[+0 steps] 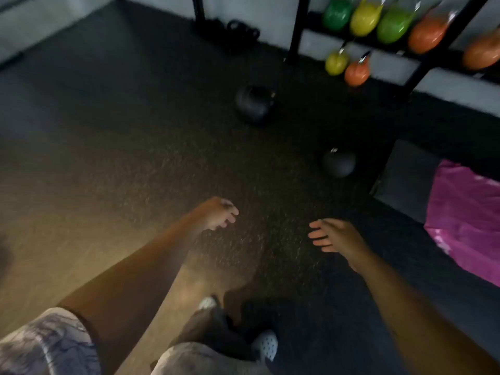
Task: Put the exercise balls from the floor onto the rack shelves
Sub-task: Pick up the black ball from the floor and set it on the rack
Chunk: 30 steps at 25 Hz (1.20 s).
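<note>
Your left hand (216,213) and right hand (334,235) both reach out over the floor (135,158), fingers spread loosely and holding nothing. The two hands are well apart, with bare floor between them. That floor is dark, speckled rubber matting, lit warmer under your left arm and darker toward your right.

Ahead of your hands, two black exercise balls lie on the matting. The nearer ball (338,162) sits beyond your right hand; the farther ball (253,104) lies beyond the gap between your hands, closer to the rack. Neither hand touches either ball.

Past them, up and to the right of your right hand, stands the black rack (296,31) against a pale wall (446,85). Its shelves already carry coloured balls: green (336,16), yellow (364,20), another green (392,25) and orange (426,33) on an upper row, a smaller yellow (335,63) and orange (355,73) lower down. The picture is motion-blurred there.

Right of your right hand, a pink cloth (468,212) lies on a dark pad (403,171).
</note>
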Each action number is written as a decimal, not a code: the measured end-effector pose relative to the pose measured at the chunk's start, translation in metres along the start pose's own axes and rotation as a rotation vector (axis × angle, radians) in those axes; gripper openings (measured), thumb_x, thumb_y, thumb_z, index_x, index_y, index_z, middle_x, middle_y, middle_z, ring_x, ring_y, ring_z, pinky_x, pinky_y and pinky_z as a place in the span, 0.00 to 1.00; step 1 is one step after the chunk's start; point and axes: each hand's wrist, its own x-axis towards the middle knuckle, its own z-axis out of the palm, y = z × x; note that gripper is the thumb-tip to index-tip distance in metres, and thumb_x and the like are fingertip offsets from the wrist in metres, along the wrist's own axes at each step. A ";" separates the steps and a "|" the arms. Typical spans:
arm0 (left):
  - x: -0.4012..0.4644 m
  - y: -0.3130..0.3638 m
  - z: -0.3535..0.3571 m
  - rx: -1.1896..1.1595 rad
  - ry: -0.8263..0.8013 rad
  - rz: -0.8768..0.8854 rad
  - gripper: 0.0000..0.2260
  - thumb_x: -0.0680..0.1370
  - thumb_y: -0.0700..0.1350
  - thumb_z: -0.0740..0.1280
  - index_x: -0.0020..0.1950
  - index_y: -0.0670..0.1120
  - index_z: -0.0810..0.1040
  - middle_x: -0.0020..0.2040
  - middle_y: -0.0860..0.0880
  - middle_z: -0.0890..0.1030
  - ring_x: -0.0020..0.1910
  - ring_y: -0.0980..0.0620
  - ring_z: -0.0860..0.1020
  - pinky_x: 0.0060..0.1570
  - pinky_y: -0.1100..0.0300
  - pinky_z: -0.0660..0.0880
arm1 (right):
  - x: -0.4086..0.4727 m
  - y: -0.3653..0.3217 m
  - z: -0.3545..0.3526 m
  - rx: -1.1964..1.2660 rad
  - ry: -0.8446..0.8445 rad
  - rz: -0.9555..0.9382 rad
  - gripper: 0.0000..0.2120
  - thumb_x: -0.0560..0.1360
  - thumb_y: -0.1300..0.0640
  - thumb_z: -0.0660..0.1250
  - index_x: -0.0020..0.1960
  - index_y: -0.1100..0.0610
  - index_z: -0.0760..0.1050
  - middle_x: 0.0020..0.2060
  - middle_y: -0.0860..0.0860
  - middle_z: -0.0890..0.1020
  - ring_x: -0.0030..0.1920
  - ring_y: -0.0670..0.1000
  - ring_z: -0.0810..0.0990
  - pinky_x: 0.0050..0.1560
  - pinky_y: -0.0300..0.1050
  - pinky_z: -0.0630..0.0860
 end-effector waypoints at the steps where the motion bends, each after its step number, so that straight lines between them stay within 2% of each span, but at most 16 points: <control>1: 0.009 -0.008 0.001 0.002 0.005 -0.022 0.12 0.88 0.45 0.58 0.64 0.46 0.81 0.60 0.44 0.84 0.56 0.46 0.81 0.52 0.54 0.76 | 0.018 0.001 0.006 -0.068 -0.020 0.011 0.17 0.87 0.53 0.58 0.66 0.59 0.81 0.57 0.59 0.87 0.54 0.57 0.85 0.59 0.54 0.80; 2: 0.021 -0.016 0.001 0.011 0.018 -0.049 0.12 0.88 0.44 0.60 0.64 0.46 0.82 0.61 0.42 0.85 0.56 0.45 0.81 0.52 0.54 0.77 | 0.036 0.000 0.013 -0.165 -0.033 0.007 0.17 0.87 0.53 0.59 0.65 0.58 0.82 0.57 0.58 0.87 0.56 0.58 0.85 0.61 0.55 0.79; 4: 0.044 -0.038 0.008 0.056 0.020 -0.104 0.13 0.87 0.44 0.62 0.66 0.42 0.83 0.64 0.40 0.85 0.58 0.44 0.83 0.59 0.51 0.79 | 0.070 0.001 0.030 -0.361 -0.106 0.004 0.15 0.86 0.52 0.60 0.62 0.56 0.83 0.54 0.56 0.87 0.56 0.57 0.85 0.63 0.57 0.79; 7: 0.080 -0.060 0.003 0.186 -0.039 -0.189 0.17 0.86 0.43 0.61 0.70 0.38 0.80 0.68 0.37 0.82 0.66 0.41 0.81 0.67 0.49 0.75 | 0.117 -0.007 0.049 -0.704 -0.203 -0.029 0.16 0.85 0.50 0.59 0.57 0.58 0.83 0.53 0.57 0.86 0.55 0.59 0.84 0.60 0.55 0.80; 9: 0.097 -0.058 -0.007 0.243 -0.066 -0.238 0.18 0.86 0.44 0.60 0.72 0.38 0.78 0.70 0.38 0.81 0.69 0.42 0.79 0.69 0.49 0.73 | 0.142 -0.022 0.052 -0.832 -0.241 -0.046 0.17 0.86 0.50 0.59 0.53 0.59 0.81 0.54 0.60 0.85 0.56 0.61 0.84 0.59 0.54 0.78; 11: 0.121 -0.050 -0.021 0.273 -0.065 -0.256 0.18 0.87 0.45 0.59 0.73 0.40 0.79 0.70 0.40 0.82 0.69 0.43 0.80 0.70 0.49 0.74 | 0.171 -0.044 0.051 -0.876 -0.249 -0.056 0.17 0.86 0.49 0.58 0.49 0.57 0.80 0.56 0.62 0.84 0.57 0.63 0.83 0.58 0.54 0.78; 13: 0.139 -0.031 -0.036 0.314 -0.088 -0.253 0.18 0.88 0.46 0.57 0.74 0.42 0.79 0.71 0.41 0.82 0.70 0.44 0.79 0.72 0.50 0.73 | 0.196 -0.071 0.049 -0.902 -0.257 -0.074 0.18 0.86 0.49 0.57 0.53 0.59 0.81 0.57 0.62 0.84 0.58 0.63 0.83 0.58 0.53 0.77; 16: 0.176 0.007 -0.063 0.349 -0.102 -0.241 0.19 0.88 0.47 0.57 0.76 0.42 0.76 0.72 0.41 0.81 0.72 0.44 0.78 0.74 0.49 0.72 | 0.243 -0.116 0.038 -0.935 -0.276 -0.099 0.18 0.86 0.50 0.58 0.58 0.59 0.81 0.58 0.62 0.85 0.58 0.62 0.83 0.52 0.48 0.73; 19: 0.223 0.048 -0.089 0.345 -0.098 -0.248 0.20 0.88 0.48 0.57 0.77 0.42 0.74 0.72 0.41 0.79 0.71 0.44 0.78 0.72 0.49 0.74 | 0.295 -0.168 0.023 -0.948 -0.291 -0.119 0.17 0.86 0.50 0.57 0.62 0.57 0.81 0.60 0.59 0.84 0.61 0.61 0.83 0.57 0.52 0.77; 21: 0.259 0.087 -0.111 0.316 -0.065 -0.264 0.19 0.88 0.48 0.59 0.77 0.43 0.74 0.71 0.41 0.80 0.70 0.45 0.79 0.71 0.49 0.75 | 0.337 -0.207 0.006 -0.948 -0.298 -0.148 0.16 0.86 0.51 0.57 0.56 0.58 0.80 0.52 0.58 0.83 0.56 0.59 0.82 0.53 0.51 0.76; 23: 0.296 0.124 -0.133 0.274 -0.017 -0.288 0.19 0.87 0.49 0.60 0.77 0.44 0.74 0.72 0.42 0.79 0.71 0.45 0.78 0.70 0.50 0.75 | 0.384 -0.246 -0.012 -0.946 -0.307 -0.169 0.14 0.87 0.51 0.57 0.51 0.57 0.78 0.44 0.54 0.80 0.50 0.56 0.79 0.47 0.47 0.70; 25: 0.331 0.161 -0.155 0.221 0.010 -0.298 0.18 0.87 0.48 0.61 0.75 0.45 0.75 0.72 0.43 0.79 0.69 0.46 0.79 0.64 0.55 0.75 | 0.428 -0.286 -0.030 -0.950 -0.311 -0.175 0.16 0.87 0.52 0.57 0.54 0.60 0.80 0.47 0.57 0.81 0.49 0.56 0.78 0.48 0.46 0.69; 27: 0.365 0.194 -0.179 0.172 0.024 -0.279 0.17 0.87 0.47 0.60 0.75 0.46 0.75 0.72 0.44 0.79 0.69 0.48 0.78 0.60 0.58 0.71 | 0.470 -0.325 -0.047 -0.959 -0.306 -0.190 0.16 0.87 0.52 0.57 0.51 0.59 0.79 0.49 0.59 0.80 0.48 0.55 0.77 0.48 0.47 0.71; 30: 0.427 0.249 -0.226 0.042 0.031 -0.268 0.18 0.87 0.46 0.61 0.77 0.45 0.74 0.75 0.43 0.77 0.73 0.46 0.76 0.64 0.56 0.70 | 0.544 -0.389 -0.064 -0.971 -0.279 -0.189 0.14 0.87 0.52 0.57 0.49 0.57 0.77 0.48 0.60 0.79 0.47 0.55 0.75 0.48 0.49 0.72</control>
